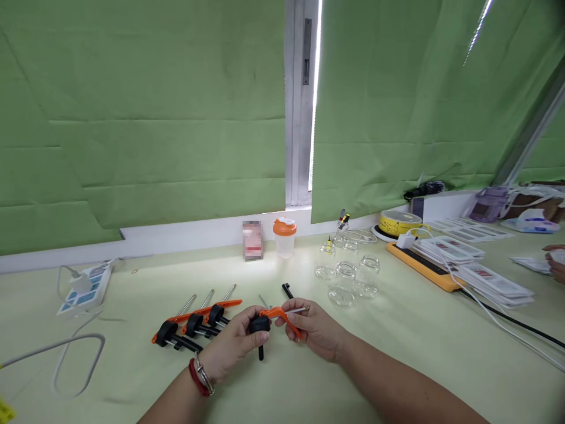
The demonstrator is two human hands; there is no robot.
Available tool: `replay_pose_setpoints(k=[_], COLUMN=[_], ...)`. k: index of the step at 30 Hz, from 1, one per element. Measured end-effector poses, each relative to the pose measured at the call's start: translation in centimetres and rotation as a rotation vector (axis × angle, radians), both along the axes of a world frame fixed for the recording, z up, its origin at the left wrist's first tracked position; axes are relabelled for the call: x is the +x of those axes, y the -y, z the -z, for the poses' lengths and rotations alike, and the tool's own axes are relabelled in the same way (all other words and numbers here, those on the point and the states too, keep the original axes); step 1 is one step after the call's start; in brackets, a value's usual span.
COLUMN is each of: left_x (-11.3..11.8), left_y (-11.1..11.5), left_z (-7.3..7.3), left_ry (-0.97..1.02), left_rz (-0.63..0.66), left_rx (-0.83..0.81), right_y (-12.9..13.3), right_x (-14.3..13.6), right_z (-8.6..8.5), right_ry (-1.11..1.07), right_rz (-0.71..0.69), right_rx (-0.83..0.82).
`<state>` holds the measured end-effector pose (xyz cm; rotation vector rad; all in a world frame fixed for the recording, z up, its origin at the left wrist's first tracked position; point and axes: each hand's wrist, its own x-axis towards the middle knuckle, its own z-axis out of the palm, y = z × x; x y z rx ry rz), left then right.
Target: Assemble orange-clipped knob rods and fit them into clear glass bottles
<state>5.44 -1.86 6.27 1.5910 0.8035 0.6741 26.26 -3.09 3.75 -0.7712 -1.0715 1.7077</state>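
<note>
Grip snug, left hand (pixel 233 346) and right hand (pixel 316 328) around orange-black piece (pixel 260 324); pixelated box (pixel 253 240) unreadable

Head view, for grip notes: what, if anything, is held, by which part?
Orange and black plastic piece: left hand on round black part, right hand on curved orange strip.

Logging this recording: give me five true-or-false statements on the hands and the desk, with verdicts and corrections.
1. The left hand holds a black part. True.
2. The right hand lies flat on the desk. False: it is raised, fingers closed around an orange strip.
3. Three black-and-orange pieces lie on the desk to the left of the held one. True.
4. The cup stands to the right of the jars. False: it stands to their left.
5. A red band is worn on the right wrist. False: it is on the left wrist.
</note>
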Motion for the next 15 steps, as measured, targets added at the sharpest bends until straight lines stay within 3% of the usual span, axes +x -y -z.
replay_pose_setpoints(k=[6,15], left_x=[0.03,0.21], left_y=[0.04,0.35], left_z=[0.14,0.16], left_ry=[0.099,0.096], left_rz=[0.037,0.006], left_rx=[-0.109,-0.111], right_y=[0.17,0.05], right_x=[-0.16,-0.07], right_z=[0.00,0.31], right_ry=[-0.024,-0.012], right_rz=[-0.010,-0.031], right_rx=[-0.018,-0.015])
